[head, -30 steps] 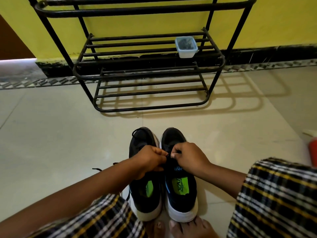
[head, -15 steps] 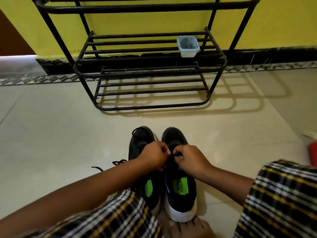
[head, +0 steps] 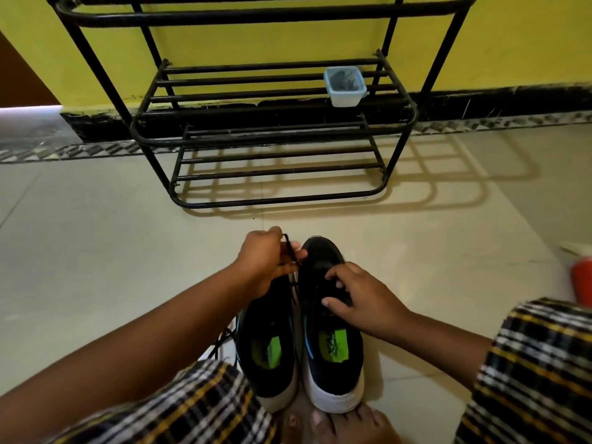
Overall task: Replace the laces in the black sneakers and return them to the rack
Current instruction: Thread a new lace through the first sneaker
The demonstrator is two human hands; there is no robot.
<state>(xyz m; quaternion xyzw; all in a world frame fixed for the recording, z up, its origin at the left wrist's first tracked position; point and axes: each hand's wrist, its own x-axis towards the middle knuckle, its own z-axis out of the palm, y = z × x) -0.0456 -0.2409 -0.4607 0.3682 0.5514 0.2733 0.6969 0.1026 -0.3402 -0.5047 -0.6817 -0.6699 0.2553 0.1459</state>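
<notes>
Presently, two black sneakers stand side by side on the tiled floor, toes toward the shoe rack, heels near the person's bare toes. The left sneaker and the right sneaker touch along their inner sides; both have white soles and green insole patches.

The left hand is raised over the toe end of the left sneaker, fingers curled and grasping a black lace, which runs from the fist down toward the gap between the two sneakers. Which eyelets it passes through cannot be determined. The right hand rests on the tongue area of the right sneaker, fingers bent and pressing down on the upper; whether it pinches a lace there cannot be told.

Another black lace lies loose on the floor just beside the left sneaker's outer side, partly hidden by the left forearm.

The rack stands against the yellow wall, well apart from the sneakers. A small white plastic container sits on its middle shelf, toward the right end. A red object shows at the right frame edge. Checked fabric covers both knees.
</notes>
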